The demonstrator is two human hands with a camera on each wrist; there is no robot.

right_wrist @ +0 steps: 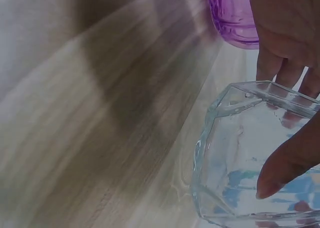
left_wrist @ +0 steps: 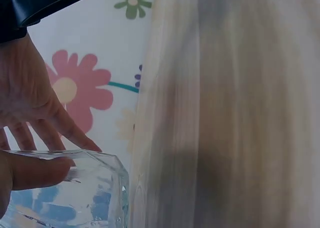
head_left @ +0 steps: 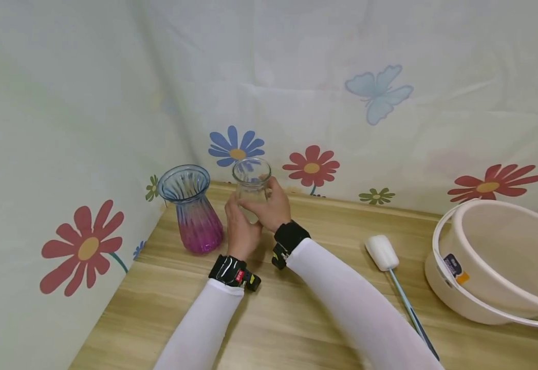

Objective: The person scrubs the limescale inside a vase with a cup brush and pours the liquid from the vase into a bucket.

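A clear glass vase [head_left: 252, 191] with a round rim stands upright between both hands near the back of the table. My left hand [head_left: 242, 232] grips it from the left, the thumb across the near side. From the right, my right hand [head_left: 275, 205] holds it too, fingers wrapped around behind the glass. Both wrist views show the faceted lower part of the vase [right_wrist: 240, 153], its base close to the wood. Just left of the hands is a ribbed glass vase [head_left: 197, 218], blue at the flared rim and purple below.
On the right lies a brush [head_left: 382, 252] with a white sponge head and a thin blue handle. Beyond it sits a beige bucket [head_left: 474, 277] with its handle lowered. A flower-printed cloth [head_left: 296, 103] rises behind and at the left of the wooden table [head_left: 269, 324].
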